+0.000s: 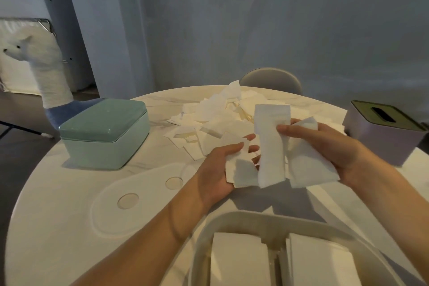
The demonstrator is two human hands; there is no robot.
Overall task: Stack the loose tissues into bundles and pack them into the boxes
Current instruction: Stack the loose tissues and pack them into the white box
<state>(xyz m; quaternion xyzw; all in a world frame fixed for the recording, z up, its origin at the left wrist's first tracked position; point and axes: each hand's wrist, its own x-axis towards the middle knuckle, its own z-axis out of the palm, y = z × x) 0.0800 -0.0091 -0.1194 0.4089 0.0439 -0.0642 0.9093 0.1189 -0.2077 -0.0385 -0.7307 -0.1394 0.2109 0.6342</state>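
Over the middle of the round white table (69, 193), my left hand (216, 169) holds a few white tissues (241, 172) between thumb and fingers. My right hand (325, 144) pinches a long folded tissue (271, 141) that hangs upright, with more tissues (308, 167) lying in its palm. A heap of loose tissues (216, 116) is spread on the table behind both hands. At the near edge stands an open beige box (232, 223) with two neat stacks of tissues (239, 260) inside.
A mint-green lidded box (104, 132) stands at the left of the table. A pale box with a slotted dark lid (383, 130) stands at the right. A grey chair back (271, 79) rises behind the table. A plush llama (44, 65) stands off to the left.
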